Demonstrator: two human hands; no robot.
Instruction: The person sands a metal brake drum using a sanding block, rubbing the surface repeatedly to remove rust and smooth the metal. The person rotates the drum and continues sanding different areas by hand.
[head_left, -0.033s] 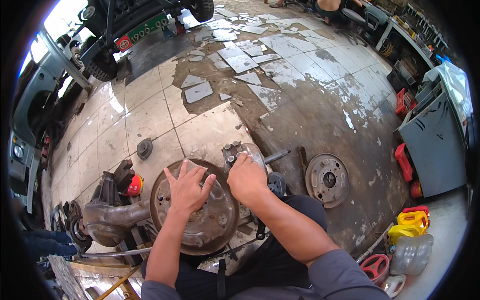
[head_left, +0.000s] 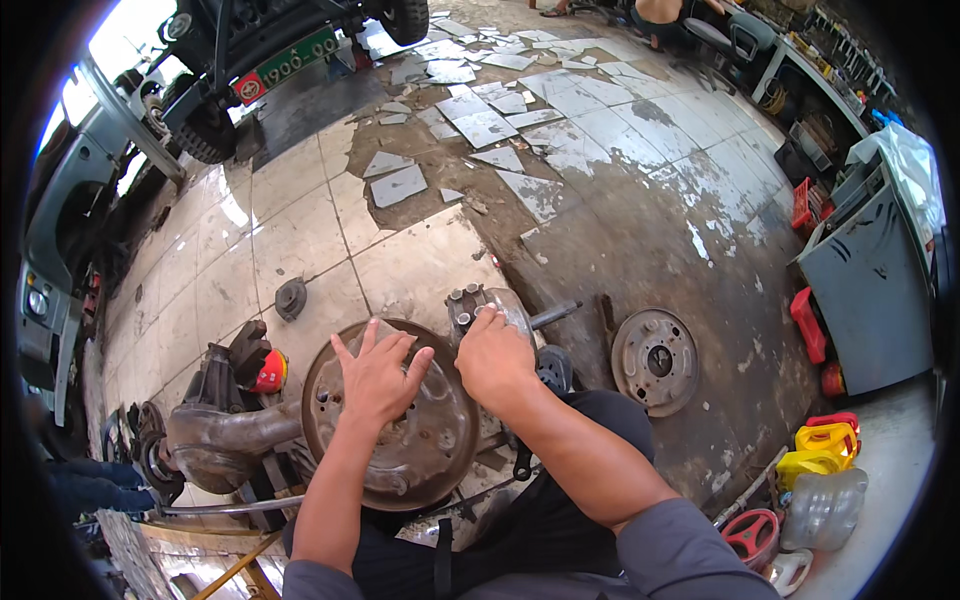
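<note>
My left hand lies with spread fingers on a large round brown metal plate, which looks like a brake backing plate. The plate stands at the end of a rusty axle housing. My right hand is closed, its fingertips curled down at a metal part with several bolt heads on top. What lies under those fingers is hidden. Beside my right hand are a dark round part and a metal shaft pointing right.
A second backing plate lies on the floor to the right. A small dark part and a red can are on the left. Broken tiles cover the far floor. Yellow jugs and a grey panel stand right; a vehicle is far left.
</note>
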